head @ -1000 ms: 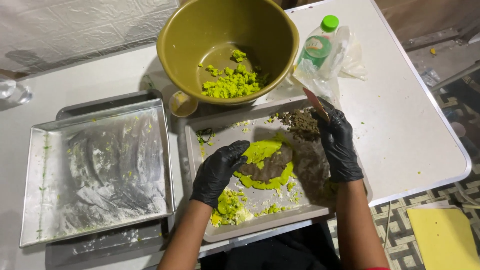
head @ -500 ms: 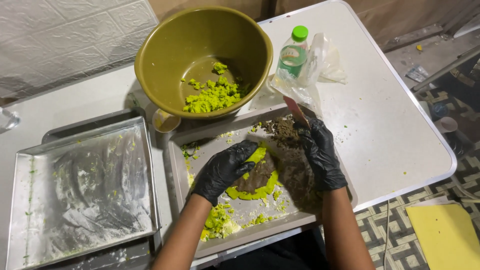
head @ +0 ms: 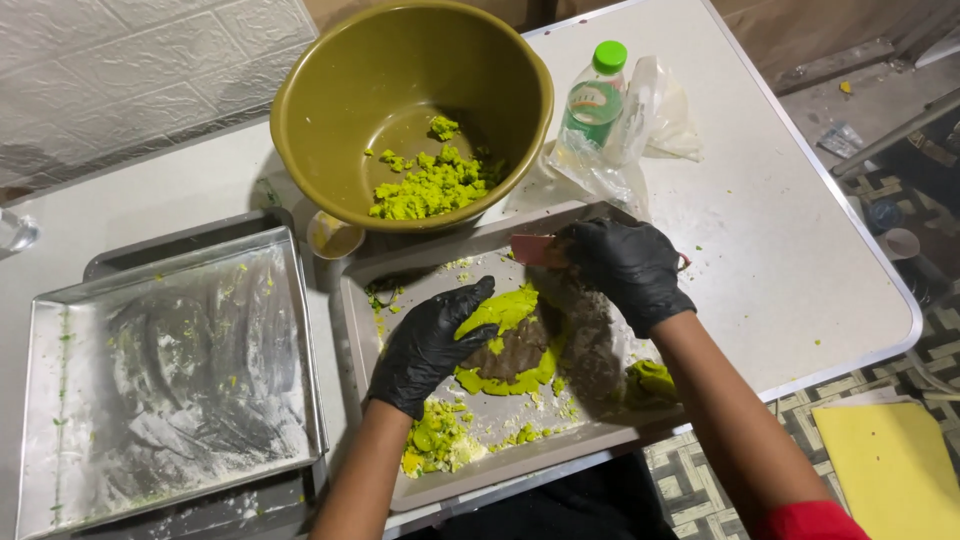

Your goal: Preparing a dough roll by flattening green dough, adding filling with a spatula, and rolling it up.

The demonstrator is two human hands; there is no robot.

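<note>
Between the hands: green dough point(head: 505, 312) with brown filling point(head: 515, 348) on tray point(head: 352, 300) | left hand point(head: 432, 345) cupped against dough | right hand point(head: 630, 270) closed on scraper point(head: 532, 249) | risk: thin dough likely tears, filling leaks

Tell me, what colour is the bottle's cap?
Bright green; the bottle cap shows in the head view.

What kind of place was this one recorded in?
Probably an informal or home food-preparation spot, not a fitted kitchen: a white folding-style table on a patterned tiled floor, with floured metal trays and an olive mixing bowl of green dough.
</note>
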